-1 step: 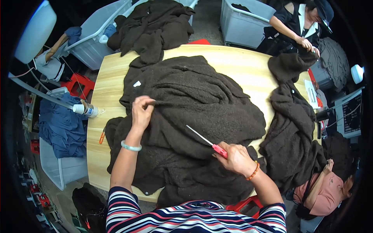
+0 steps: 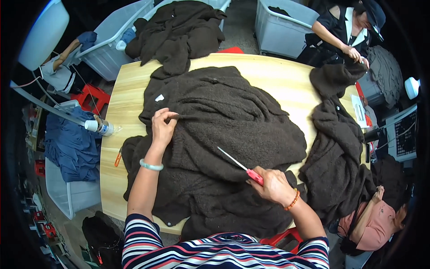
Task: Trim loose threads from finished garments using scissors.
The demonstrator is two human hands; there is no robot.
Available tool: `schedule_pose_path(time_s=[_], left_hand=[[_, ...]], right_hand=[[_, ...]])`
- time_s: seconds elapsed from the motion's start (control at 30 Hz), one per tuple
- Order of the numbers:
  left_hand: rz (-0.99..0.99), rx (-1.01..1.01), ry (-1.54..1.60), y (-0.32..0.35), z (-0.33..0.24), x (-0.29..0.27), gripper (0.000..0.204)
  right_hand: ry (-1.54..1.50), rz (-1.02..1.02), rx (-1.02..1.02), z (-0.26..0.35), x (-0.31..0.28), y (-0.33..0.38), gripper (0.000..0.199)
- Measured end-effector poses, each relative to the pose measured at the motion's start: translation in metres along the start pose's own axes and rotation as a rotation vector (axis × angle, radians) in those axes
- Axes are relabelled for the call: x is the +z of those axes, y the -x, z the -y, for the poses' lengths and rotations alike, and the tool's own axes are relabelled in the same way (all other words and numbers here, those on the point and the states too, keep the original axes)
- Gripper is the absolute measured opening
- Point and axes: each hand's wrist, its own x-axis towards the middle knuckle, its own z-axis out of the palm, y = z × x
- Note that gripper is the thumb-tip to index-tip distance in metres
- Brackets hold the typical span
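Left hand [image 2: 163, 127] pinches a fold of the dark brown fleece garment [image 2: 233, 134], fingers closed on the fabric near its upper left part; pale green bangle [image 2: 151, 166] on that wrist. Right hand [image 2: 274, 185] closed around the red handle of thin snips [image 2: 239, 164], metal tip pointing up-left over the fleece, tip just above or touching the pile, cannot tell which. Orange bead bracelet [image 2: 293, 201] on the right wrist. Garment lies spread over the middle of the light wooden table [image 2: 277, 74], hem hanging toward the person at the near edge.

Versus the earlier frame: no visible change. Both hands, snips and garment sit in the same places, same grip on both sides.

Outward: second brown fleece piece [image 2: 336, 148] heaped on the right side of the table, draping off the edge. Small white tag [image 2: 159, 97] on the spread garment near its upper left. Orange clip-like tool [image 2: 118, 158] on the left table edge, plastic bottle [image 2: 100, 127] lying just beyond that edge.

Containers: grey plastic bin [image 2: 105, 54] at upper left, more brown fleece [image 2: 179, 31] spilling out of it onto the table's far edge. Second grey bin [image 2: 280, 27] at top right, contents mostly hidden, a dark bit shows at the rim. A co-worker's hand [image 2: 354, 54] at far right grips the top of the second fleece piece. Another person in a pink top [image 2: 371, 224] at lower right. Blue cloth [image 2: 69, 148] on a chair at left.
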Motion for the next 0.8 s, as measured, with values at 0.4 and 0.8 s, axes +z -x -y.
schedule_pose_path(time_s=[0.4,0.8], left_hand=[[0.058,-0.276,-0.119,-0.046,0.020,0.043,0.017],[0.441,0.350,0.089,-0.004,-0.091,-0.002,0.020]], right_hand=[[0.036,0.043,0.105,0.001,-0.001,0.009,0.027],[0.001,-0.075,0.077,-0.046,-0.016,0.052,0.023]])
